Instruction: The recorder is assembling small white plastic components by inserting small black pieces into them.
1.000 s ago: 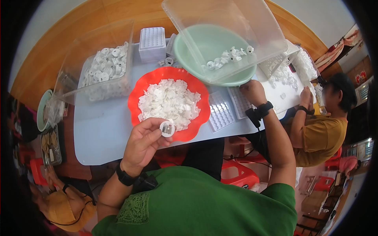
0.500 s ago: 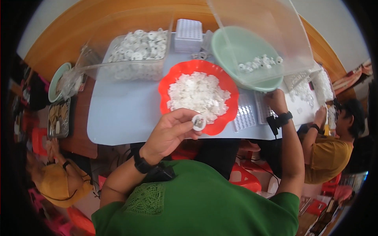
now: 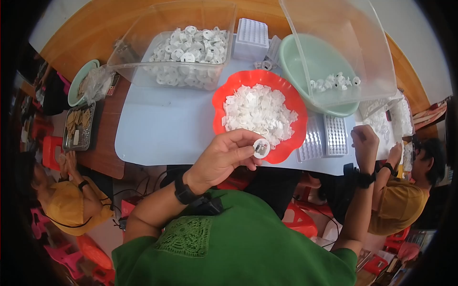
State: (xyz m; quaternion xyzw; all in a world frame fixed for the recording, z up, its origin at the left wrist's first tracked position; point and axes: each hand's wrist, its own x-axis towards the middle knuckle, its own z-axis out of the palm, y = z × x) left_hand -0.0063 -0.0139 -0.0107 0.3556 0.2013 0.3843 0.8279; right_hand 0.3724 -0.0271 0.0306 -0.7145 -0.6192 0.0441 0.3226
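My left hand pinches a small round white plastic part between thumb and fingers, at the near edge of the red bowl. Bits of metal show in the part's open face. The red wavy-rimmed bowl holds a heap of small white plastic pieces. To the right, my right hand hangs over the table's edge with its fingers curled together; whatever may be in them is hidden. Beside it lies a white tray with rows of small round spots, and next to that a second, paler tray.
A clear box with many round white parts stands at the back left. Behind the bowl is a white stacked block. A green basin sits under a tilted clear box. People in yellow sit at left and right.
My right hand has moved down and away from beside the green basin, uncovering the white tray. My left hand still pinches the round part. The whole view has shifted slightly.
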